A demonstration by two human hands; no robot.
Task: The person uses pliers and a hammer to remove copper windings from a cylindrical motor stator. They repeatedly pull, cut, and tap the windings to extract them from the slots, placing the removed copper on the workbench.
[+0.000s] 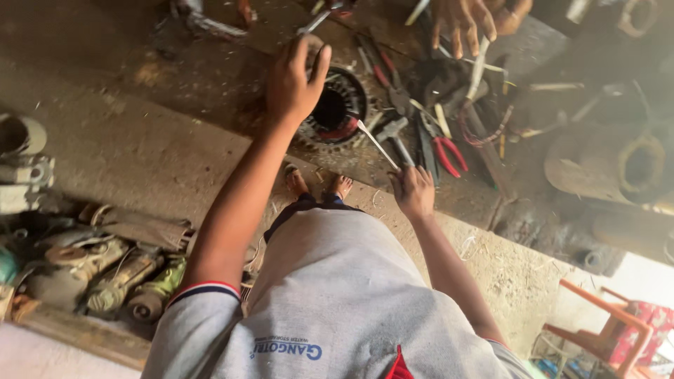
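A round motor stator [342, 112] with dark windings and a red patch lies on the worn workbench [175, 77]. My left hand [295, 77] grips its left rim, fingers curled over the edge. My right hand [413, 191] holds a thin metal tool [377, 142] whose tip points at the stator's lower right edge. My bare feet [317, 184] show below the bench edge, above my grey shirt.
Another person's hand [463, 21] hangs over the bench at the top. Red-handled pliers [449, 154] and several other hand tools lie right of the stator. Old motor parts [105, 274] lie on the floor at left, metal cylinders [632, 165] at right, and an orange chair [604, 323] at bottom right.
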